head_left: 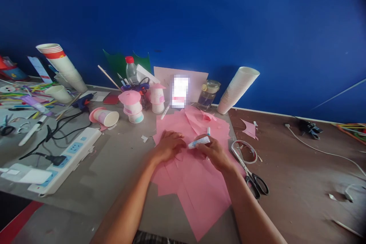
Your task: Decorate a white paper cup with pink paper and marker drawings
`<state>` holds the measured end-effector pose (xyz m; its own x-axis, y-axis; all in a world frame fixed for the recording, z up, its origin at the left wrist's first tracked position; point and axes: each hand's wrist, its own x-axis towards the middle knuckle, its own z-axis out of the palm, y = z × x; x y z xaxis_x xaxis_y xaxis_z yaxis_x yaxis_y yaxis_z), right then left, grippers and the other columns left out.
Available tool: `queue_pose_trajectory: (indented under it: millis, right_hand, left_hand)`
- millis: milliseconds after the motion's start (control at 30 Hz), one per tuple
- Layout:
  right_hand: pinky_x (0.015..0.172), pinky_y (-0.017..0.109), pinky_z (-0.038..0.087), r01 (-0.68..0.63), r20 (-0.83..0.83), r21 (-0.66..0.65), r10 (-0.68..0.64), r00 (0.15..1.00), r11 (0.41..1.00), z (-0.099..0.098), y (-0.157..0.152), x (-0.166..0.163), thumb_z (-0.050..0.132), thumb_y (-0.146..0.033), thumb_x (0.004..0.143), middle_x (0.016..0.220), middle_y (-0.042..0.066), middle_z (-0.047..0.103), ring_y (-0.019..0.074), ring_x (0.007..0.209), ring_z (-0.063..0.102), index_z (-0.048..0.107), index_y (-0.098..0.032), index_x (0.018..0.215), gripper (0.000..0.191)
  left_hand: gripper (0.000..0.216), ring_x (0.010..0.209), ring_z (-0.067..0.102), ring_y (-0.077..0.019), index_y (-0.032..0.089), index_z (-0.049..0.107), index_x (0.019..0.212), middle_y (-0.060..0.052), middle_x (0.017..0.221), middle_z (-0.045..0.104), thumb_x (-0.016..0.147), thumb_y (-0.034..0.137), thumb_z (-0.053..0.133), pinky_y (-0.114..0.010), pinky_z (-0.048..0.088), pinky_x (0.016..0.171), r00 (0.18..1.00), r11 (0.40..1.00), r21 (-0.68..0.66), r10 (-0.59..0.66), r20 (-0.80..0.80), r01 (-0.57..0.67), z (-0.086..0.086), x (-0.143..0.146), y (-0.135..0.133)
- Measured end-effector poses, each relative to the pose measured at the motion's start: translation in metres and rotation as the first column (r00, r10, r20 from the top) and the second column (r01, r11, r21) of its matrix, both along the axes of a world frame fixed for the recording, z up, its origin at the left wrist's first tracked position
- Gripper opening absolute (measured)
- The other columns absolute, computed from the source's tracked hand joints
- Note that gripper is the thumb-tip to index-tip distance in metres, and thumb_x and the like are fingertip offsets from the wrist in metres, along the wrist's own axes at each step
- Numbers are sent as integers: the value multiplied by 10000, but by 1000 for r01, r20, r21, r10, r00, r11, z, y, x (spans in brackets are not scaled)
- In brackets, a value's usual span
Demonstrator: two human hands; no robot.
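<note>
My left hand [168, 145] presses flat on the pink paper [197, 183] to pin it to the table [120, 167]. My right hand [213, 152] pinches a glue stick [198, 142], tip lying sideways toward the fold; scissors [251, 171] rest just beside.

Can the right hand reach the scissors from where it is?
Probably yes. The scissors lie just to the right of the right hand, on the table beside the pink paper, with nothing between them. But that hand already holds a glue stick, so its fingers are busy.
</note>
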<state>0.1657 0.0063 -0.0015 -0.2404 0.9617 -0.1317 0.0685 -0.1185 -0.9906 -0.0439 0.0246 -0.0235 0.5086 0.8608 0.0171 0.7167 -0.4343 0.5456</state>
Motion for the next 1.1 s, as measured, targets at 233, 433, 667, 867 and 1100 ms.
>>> queue_pose_trajectory:
  millis: [233,433,667,867,1100]
  right_hand:
    - [558,241,424,-13,266,99,-14,964,995,-5,-1,-6,636,-280,726,683,-14,631,125,594,532,659,-189,831,141]
    - [682,270,482,-110,426,302,-31,904,947,-6,-6,-14,574,-186,718,873,28,703,154,725,607,671,-200,840,157]
    - [602,248,453,-171,385,156,99,918,973,4,-8,-12,605,-194,694,730,7,671,139,642,566,663,-193,747,78]
    - [448,236,336,113,84,28,-115,990,993,-4,2,-4,663,-401,728,536,-40,536,104,466,428,634,-171,799,242]
    - [567,261,449,64,304,154,-109,946,986,-8,0,-11,630,-308,715,680,-7,650,141,594,550,660,-196,800,144]
  left_hand:
    - [270,1294,395,-256,305,700,1016,8,1362,557,816,164,585,-492,222,1132,1000,1000,-12,-2,-7,2,-1,0,1]
    - [315,1311,390,-247,259,656,1070,-12,1374,550,781,150,595,-459,237,1140,1000,998,-67,18,15,-16,4,2,1]
    - [318,1314,386,-259,255,648,1075,-26,1376,550,775,160,610,-482,224,1142,1000,997,-77,10,16,-8,3,1,3]
    - [315,1285,405,-256,255,644,1079,-19,1365,556,779,165,614,-470,242,1127,999,1000,-22,-4,32,5,-3,-1,3]
    - [311,1290,407,-253,256,647,1071,-13,1361,560,777,159,621,-480,208,1139,999,1000,-24,2,39,-1,-3,-1,3]
